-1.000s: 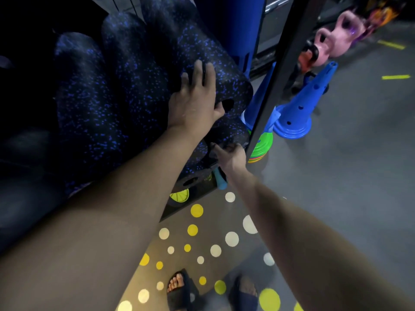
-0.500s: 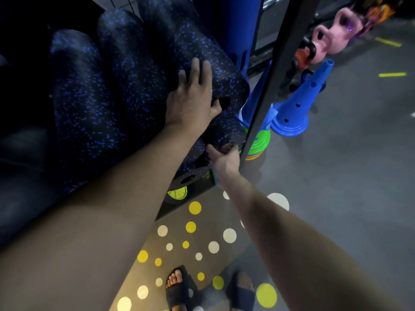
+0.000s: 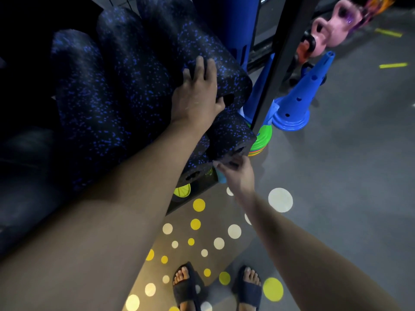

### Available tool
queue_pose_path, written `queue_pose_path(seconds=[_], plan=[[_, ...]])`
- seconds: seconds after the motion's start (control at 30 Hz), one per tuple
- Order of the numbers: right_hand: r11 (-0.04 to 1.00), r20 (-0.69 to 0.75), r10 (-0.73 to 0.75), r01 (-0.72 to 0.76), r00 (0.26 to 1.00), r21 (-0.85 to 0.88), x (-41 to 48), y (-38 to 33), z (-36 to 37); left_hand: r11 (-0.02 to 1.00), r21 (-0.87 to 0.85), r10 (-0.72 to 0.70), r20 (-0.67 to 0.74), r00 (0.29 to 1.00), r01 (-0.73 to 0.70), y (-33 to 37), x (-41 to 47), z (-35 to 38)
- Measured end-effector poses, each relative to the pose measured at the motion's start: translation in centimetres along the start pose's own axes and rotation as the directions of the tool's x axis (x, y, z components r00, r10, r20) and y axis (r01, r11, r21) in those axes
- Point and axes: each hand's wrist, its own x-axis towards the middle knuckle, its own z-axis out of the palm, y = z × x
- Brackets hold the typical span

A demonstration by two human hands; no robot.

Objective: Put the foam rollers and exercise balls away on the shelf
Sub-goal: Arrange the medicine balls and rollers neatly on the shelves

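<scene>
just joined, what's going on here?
A person is putting black, blue-speckled foam rollers on the shelf. The left hand lies flat on the upper roller near its end. The right hand has its fingertips at the end face of a lower roller; whether it grips or pushes is unclear. A blue cone and pink kettlebells stand on the floor beyond.
</scene>
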Motion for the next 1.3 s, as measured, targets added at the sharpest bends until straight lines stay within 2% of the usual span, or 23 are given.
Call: queue_pose_path(seconds=[0.13,0.23,0.3,0.4,0.53,0.7,0.73,0.8,0.83,0.93,1.0,1.17,1.3], plan=[[0.954,0.058,0.068,-0.048,0.996,-0.297,-2.5,1.0,1.2,1.000,-0.006,0.006,0.001,1.000,-0.006,-0.2,0.0,0.1],[0.881,0.150,-0.092,0.150,0.984,-0.449,-2.5,-0.1,3.1,1.000,0.001,0.009,-0.006,1.000,-0.009,-0.1,0.1,0.2],[0.847,0.185,-0.177,0.245,0.967,-0.472,-2.1,-1.4,3.5,1.000,0.001,0.009,-0.006,1.000,-0.009,-0.1,0.1,0.2],[0.829,0.218,-0.218,0.298,0.951,-0.474,-1.2,-2.9,2.7,1.000,0.004,0.009,0.007,1.000,-0.009,-0.2,0.3,0.1],[0.801,0.255,-0.218,0.322,0.942,-0.505,-0.3,-2.9,2.5,1.000,-0.002,0.008,0.005,1.000,-0.008,-0.2,0.7,0.0],[0.814,0.203,-0.255,0.323,0.945,-0.482,-1.4,-2.0,2.9,0.998,0.054,0.017,-0.004,1.000,-0.017,-0.4,0.6,-0.4],[0.832,0.208,-0.235,0.307,0.949,-0.463,-1.9,-1.6,3.1,0.998,0.060,0.017,-0.001,1.000,-0.017,-0.4,0.5,-0.5],[0.960,0.282,-0.034,0.110,0.959,-0.258,-3.6,-1.0,3.6,0.998,0.055,0.018,0.015,1.000,-0.019,-0.3,0.4,-0.7],[0.991,0.325,0.049,-0.004,0.944,-0.136,-4.5,-1.1,4.1,0.998,0.054,0.020,0.026,0.999,-0.022,-0.2,0.4,-0.7],[0.970,0.392,0.190,-0.233,0.900,0.065,-5.3,-1.6,6.0,0.997,0.066,0.028,0.034,0.999,-0.030,-0.2,0.4,-0.5],[0.943,0.362,0.215,-0.289,0.907,0.165,-5.3,-2.1,6.9,0.997,0.071,0.028,0.037,0.999,-0.030,-0.2,0.5,-0.5],[0.896,0.336,0.285,-0.374,0.898,0.240,-5.8,-1.5,7.1,0.999,0.045,0.025,0.060,0.998,-0.028,0.4,0.3,-0.9],[0.911,0.342,0.269,-0.353,0.900,0.212,-6.9,-0.2,6.1,1.000,0.028,0.000,0.081,0.997,-0.003,1.3,-0.3,-0.7]])
